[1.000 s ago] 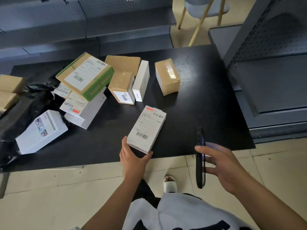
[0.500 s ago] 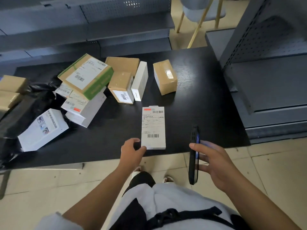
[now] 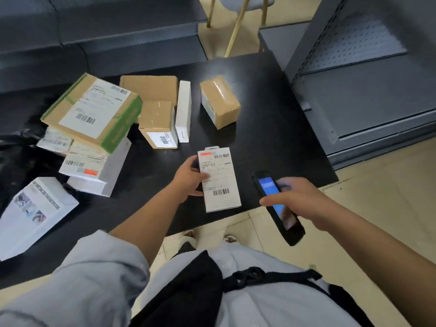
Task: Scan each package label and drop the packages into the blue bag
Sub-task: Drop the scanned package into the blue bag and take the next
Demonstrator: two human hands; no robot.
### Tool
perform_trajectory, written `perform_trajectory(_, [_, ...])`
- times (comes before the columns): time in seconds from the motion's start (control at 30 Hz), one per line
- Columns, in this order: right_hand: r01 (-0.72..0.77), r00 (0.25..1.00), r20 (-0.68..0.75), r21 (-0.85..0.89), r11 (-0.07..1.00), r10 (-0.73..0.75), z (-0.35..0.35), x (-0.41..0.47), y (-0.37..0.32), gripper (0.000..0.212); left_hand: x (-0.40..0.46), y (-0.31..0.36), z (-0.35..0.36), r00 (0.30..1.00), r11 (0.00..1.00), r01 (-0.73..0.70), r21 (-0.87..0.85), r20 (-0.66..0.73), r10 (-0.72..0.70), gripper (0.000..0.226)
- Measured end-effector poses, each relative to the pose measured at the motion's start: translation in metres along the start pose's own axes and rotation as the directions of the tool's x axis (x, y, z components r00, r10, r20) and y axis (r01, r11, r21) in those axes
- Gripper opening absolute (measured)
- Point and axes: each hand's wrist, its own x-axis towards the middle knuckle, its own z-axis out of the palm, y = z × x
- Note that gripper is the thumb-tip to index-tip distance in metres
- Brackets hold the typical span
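Note:
A flat white package (image 3: 223,185) with a barcode label facing up lies near the front edge of the black table (image 3: 271,138). My left hand (image 3: 190,179) grips its left edge, thumb on the label. To its right my right hand (image 3: 299,201) holds a black handheld scanner (image 3: 277,206), its blue screen lit and turned up, over the table's front edge. Several other labelled packages wait at the back left, among them a green-striped cardboard box (image 3: 93,112). No blue bag is in view.
A black plastic bag (image 3: 16,161) lies at the table's left. Small cardboard boxes (image 3: 219,101) and a slim white box (image 3: 183,112) stand mid-table. A white box (image 3: 33,213) sits at the front left. Grey metal shelving (image 3: 365,90) rises at the right.
My left hand slid up along the white package's left side and took hold of it. My right hand turned the scanner so its screen faces up and moved it closer to the package.

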Motion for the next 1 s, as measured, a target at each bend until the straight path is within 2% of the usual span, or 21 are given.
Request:
perform_trajectory(0.07, [-0.017, 1.0, -0.022, -0.268, 0.963, 0.012, 0.006, 0.003, -0.013, 0.048, 0.004, -0.001, -0.003, 0.999, 1.0, -0.018, 0.011, 0.033, 0.017, 0.062])
perform_trajectory(0.13, [-0.051, 0.999, -0.024, -0.523, 0.851, 0.045, 0.013, 0.003, -0.027, 0.049, 0.007, -0.004, -0.005, 0.998, 1.0, -0.023, -0.002, 0.054, 0.023, 0.063])
perform_trajectory(0.3, [-0.097, 0.982, 0.051, -0.694, 0.714, 0.183, 0.033, 0.01, -0.054, 0.05, 0.016, -0.012, -0.007, 0.996, 0.999, -0.036, -0.041, 0.079, 0.039, 0.063])
perform_trajectory(0.37, [-0.122, 0.974, 0.049, -0.708, 0.696, 0.221, 0.039, 0.012, -0.059, 0.05, 0.018, -0.013, -0.009, 0.995, 0.998, -0.035, -0.05, 0.088, 0.039, 0.059])
perform_trajectory(0.47, [-0.164, 0.963, 0.035, -0.712, 0.683, 0.268, 0.047, 0.014, -0.062, 0.053, 0.021, -0.013, -0.013, 0.993, 0.999, -0.03, -0.045, 0.114, 0.035, 0.069])
perform_trajectory(0.67, [-0.249, 0.942, 0.007, -0.656, 0.712, 0.336, 0.056, 0.01, -0.06, 0.052, 0.024, -0.013, -0.016, 0.988, 0.999, -0.046, -0.02, 0.147, 0.049, 0.073])
perform_trajectory(0.8, [-0.273, 0.943, -0.048, -0.68, 0.68, 0.331, 0.06, 0.005, -0.058, 0.051, 0.023, -0.015, -0.016, 0.987, 0.998, -0.062, 0.014, 0.152, 0.059, 0.074])
perform_trajectory(1.0, [-0.289, 0.943, -0.068, -0.652, 0.702, 0.325, 0.054, -0.002, -0.059, 0.049, 0.022, -0.015, -0.015, 0.986, 0.997, -0.069, 0.036, 0.155, 0.062, 0.077])
